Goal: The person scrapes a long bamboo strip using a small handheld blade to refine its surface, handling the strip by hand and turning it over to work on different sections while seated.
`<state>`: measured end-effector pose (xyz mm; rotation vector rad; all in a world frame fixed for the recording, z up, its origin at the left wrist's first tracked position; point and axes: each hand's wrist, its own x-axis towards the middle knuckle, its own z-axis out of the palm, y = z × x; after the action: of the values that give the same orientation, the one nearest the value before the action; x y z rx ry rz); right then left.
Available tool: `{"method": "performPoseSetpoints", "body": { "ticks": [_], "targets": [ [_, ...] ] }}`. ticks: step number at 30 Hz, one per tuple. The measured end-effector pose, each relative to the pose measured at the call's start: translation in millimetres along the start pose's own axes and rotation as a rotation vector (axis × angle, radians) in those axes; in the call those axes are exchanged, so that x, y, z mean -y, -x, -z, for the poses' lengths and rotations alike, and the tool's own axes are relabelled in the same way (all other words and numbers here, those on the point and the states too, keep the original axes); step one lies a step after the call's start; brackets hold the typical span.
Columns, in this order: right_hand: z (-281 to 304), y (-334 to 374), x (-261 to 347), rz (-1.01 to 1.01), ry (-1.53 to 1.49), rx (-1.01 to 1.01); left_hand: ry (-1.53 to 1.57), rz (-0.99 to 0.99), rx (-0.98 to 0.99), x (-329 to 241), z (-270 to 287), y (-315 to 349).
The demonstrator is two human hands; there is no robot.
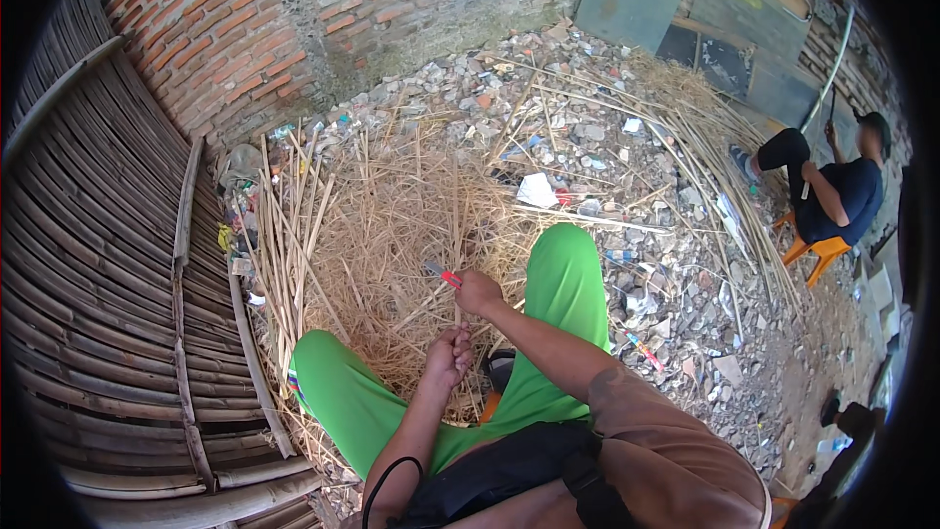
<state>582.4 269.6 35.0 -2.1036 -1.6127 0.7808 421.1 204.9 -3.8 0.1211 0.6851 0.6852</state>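
My right hand (477, 293) is closed round the red handle of a knife (450, 278), whose grey blade points up and to the left. Just below it, my left hand (447, 355) is closed with the knuckles up. A thin bamboo strip (457, 220) runs from the left hand up past the right hand and over the shavings. Its lower end is hidden in the fingers. Both hands are between my knees in green trousers (568, 284), above a heap of pale bamboo shavings (392, 245).
Long split bamboo strips (294, 245) lie left of the shavings, beside a slatted bamboo panel (108, 264). More strips (705, 176) cross the rubble (676, 284) on the right. A brick wall (362, 20) stands behind. At far right another person (832, 186) sits on an orange stool (818, 253).
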Motion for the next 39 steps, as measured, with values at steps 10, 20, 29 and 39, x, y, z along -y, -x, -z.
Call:
{"method": "performPoseSetpoints", "body": {
  "ticks": [10, 20, 29, 39],
  "targets": [
    [0.6, 2.0, -5.3, -0.009, -0.050, -0.021, 0.005, 0.011, 0.024, 3.0, 3.7, -1.5],
    [4.4, 4.3, -2.5, 0.005, -0.094, -0.028, -0.039, 0.014, -0.012, 0.5, -9.8, 4.9],
    [-6.5, -7.6, -7.5, -0.001, -0.083, -0.101, -0.211, -0.076, -0.044, 11.2, -8.8, -1.0],
    [-3.1, -1.7, 0.1, -0.026, -0.071, -0.205, -0.373, -0.143, -0.093, 10.6, -17.0, -0.9]
  ]
}}
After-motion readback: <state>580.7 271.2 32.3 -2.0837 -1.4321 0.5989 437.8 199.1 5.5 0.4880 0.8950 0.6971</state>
